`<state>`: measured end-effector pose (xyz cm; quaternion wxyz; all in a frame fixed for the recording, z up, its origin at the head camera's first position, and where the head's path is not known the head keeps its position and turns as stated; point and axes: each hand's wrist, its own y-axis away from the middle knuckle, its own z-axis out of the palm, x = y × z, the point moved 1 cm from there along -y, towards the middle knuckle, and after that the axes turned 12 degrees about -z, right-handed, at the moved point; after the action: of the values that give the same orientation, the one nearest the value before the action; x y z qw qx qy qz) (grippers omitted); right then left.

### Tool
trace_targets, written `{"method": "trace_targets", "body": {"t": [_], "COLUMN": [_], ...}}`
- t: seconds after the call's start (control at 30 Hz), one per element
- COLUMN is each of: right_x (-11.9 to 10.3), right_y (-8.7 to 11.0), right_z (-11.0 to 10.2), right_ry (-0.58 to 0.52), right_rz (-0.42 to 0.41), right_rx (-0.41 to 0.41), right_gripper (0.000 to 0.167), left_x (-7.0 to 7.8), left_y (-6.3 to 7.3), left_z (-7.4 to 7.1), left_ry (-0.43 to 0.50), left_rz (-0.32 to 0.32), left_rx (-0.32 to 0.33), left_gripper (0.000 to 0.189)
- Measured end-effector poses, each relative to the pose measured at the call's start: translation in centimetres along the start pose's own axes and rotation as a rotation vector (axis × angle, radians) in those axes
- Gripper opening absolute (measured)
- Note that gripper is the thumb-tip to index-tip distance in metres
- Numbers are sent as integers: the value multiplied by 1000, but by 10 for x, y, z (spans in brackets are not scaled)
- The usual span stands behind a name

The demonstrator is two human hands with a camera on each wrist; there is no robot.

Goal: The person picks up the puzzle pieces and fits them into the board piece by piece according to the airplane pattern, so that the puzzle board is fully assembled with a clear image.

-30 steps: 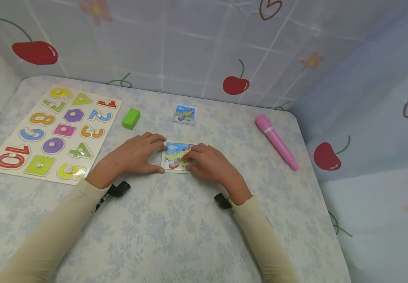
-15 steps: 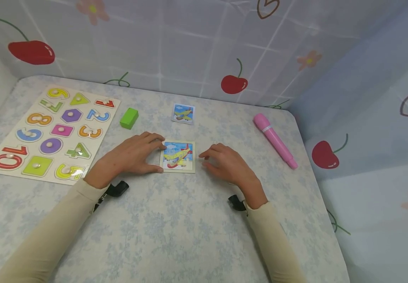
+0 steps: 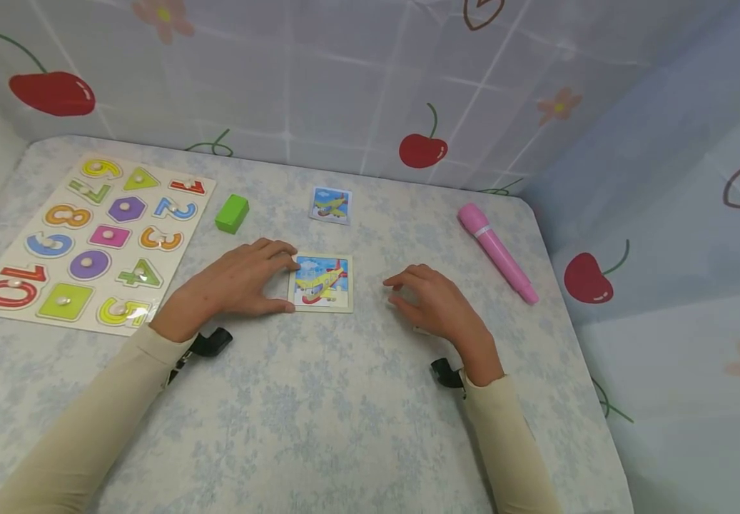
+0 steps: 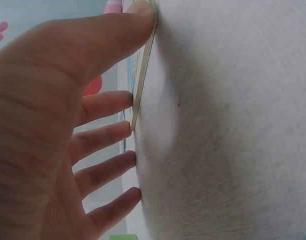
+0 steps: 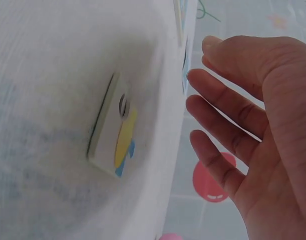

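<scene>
A small square puzzle board (image 3: 350, 284) with a yellow airplane picture lies flat on the table. My left hand (image 3: 235, 282) rests along its left side, thumb at the near corner and index fingertip at the far one. In the left wrist view, the thumb (image 4: 108, 42) touches the board's edge (image 4: 144, 65) and the fingers are fairly straight. To the right of the board, my right hand (image 3: 437, 303) hovers with loosely bent fingers, holding nothing. A loose puzzle piece (image 5: 115, 127), white with yellow and blue, lies under that hand, mostly hidden in the head view.
Behind the board lies a small airplane picture card (image 3: 330, 205). A green block (image 3: 232, 214) stands left of it. The far left holds a number-and-shape knob puzzle (image 3: 60, 270). A pink toy microphone (image 3: 498, 253) lies on the right. A patterned curtain (image 3: 344, 78) hangs behind the table.
My right hand has drawn back to the right, off the puzzle board, uncovering the airplane picture. The left hand stays at the board's left edge. The head view has shifted slightly.
</scene>
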<state>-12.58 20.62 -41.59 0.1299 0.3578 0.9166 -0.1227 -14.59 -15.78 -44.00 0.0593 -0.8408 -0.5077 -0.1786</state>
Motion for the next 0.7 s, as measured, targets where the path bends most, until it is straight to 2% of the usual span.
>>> {"method": "trace_targets", "body": {"t": [0.7], "right_x": [12], "right_y": [48], "right_z": [-1], "right_ry": [-72], "right_rz": [108], "right_rx": [-1], "right_gripper": [41], "left_x": [-1], "left_y": [-1], "left_z": [1], "left_ry": [-7], "left_rz": [-1], "left_rx": [4], "left_gripper": [74]}}
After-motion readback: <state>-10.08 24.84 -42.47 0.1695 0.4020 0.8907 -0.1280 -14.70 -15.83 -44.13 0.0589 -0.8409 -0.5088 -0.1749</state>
